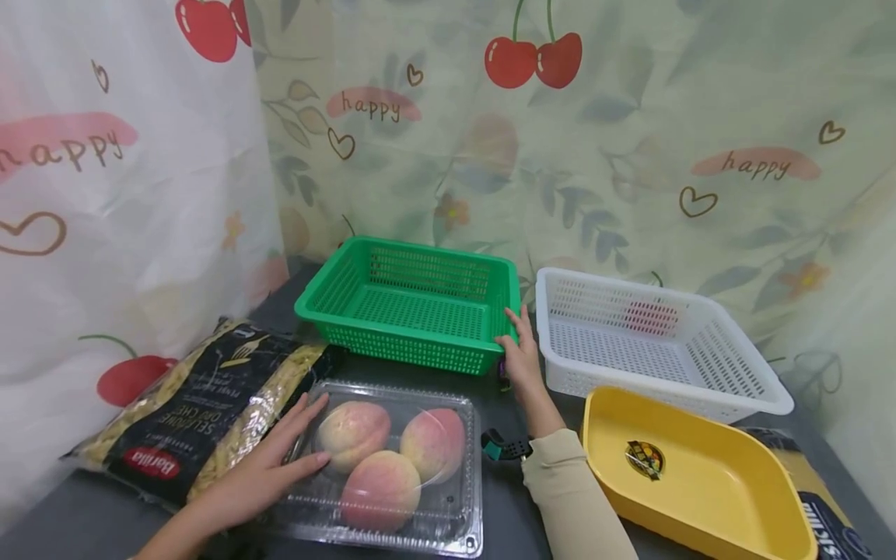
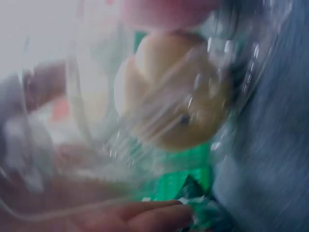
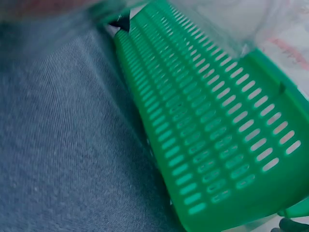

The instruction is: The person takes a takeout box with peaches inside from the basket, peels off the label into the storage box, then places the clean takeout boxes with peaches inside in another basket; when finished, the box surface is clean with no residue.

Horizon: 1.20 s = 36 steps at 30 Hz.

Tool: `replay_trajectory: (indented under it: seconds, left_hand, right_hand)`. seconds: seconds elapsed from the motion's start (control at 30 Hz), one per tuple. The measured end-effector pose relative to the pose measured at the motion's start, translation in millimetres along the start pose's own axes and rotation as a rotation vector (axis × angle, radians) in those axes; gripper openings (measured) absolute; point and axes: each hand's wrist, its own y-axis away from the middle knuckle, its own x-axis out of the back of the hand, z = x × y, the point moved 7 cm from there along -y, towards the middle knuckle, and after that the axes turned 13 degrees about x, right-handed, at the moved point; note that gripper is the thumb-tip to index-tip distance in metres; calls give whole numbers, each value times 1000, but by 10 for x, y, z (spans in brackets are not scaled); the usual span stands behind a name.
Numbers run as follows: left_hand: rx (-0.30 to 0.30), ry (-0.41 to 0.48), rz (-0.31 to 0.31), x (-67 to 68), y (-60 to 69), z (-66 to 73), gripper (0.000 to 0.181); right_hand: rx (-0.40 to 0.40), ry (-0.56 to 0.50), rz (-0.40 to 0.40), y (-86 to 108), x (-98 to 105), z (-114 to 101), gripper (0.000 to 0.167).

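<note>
A clear plastic box (image 1: 470,467) with three peaches (image 1: 381,490) inside stands at the front of the dark table. My left hand (image 1: 269,467) rests on the box's left side, its fingers straight and spread. In the left wrist view, fingers (image 2: 159,216) show below blurred peaches (image 2: 178,92) seen through the plastic. Behind the box stands a green slotted basket (image 1: 413,354). My right hand (image 1: 523,358) touches its front right corner, fingers extended over the rim. The basket's slotted side (image 3: 207,130) fills much of the right wrist view.
A bag of pasta (image 1: 203,412) lies left of the box. To the right stand a white basket (image 1: 595,381) and, before it, a yellow tray (image 1: 700,467) with a sticker. Another bag (image 1: 819,498) lies partly hidden behind the tray. Printed curtains hang around the table.
</note>
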Motion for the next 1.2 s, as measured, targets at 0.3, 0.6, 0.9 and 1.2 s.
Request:
replay_trajectory:
  seconds: [0.3, 0.6, 0.9, 1.2]
  left_hand:
    - [155, 400, -47, -84, -49, -148, 75]
    - [233, 644, -157, -110, -84, -215, 74]
    - [260, 669, -72, -73, -64, -285, 71]
    - [160, 720, -53, -22, -27, -221, 69]
  right_hand:
    - [43, -30, 26, -16, 0, -2, 59]
    - [42, -56, 24, -30, -10, 19, 58]
    - [48, -66, 23, -24, -19, 31, 57]
    - [57, -62, 22, -17, -10, 46, 56]
